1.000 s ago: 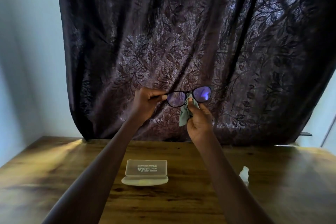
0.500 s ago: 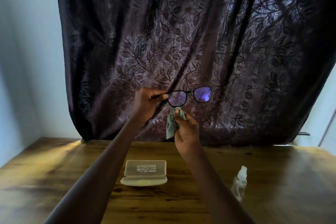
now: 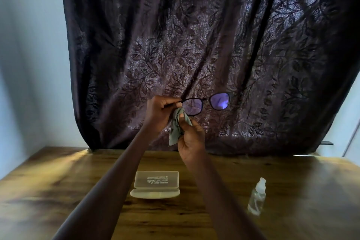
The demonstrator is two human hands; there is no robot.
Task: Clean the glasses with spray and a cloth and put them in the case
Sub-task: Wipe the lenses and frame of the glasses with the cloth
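Dark-framed glasses are held up in front of the curtain, lenses tinted purple. My left hand pinches the frame at its left end. My right hand grips a pale green cloth just below the left lens, the cloth's top touching the frame's left corner beside my left fingers. On the wooden table below lies an open translucent case, lid tilted back. A small clear spray bottle stands to its right.
A dark leaf-patterned curtain hangs behind the table's far edge. The wooden table stretches left and right of the case. A pale wall is on the left.
My right hand with the cloth has moved left from the bridge between the lenses to the left lens corner. The spray bottle has come into full view. The left hand keeps its hold.
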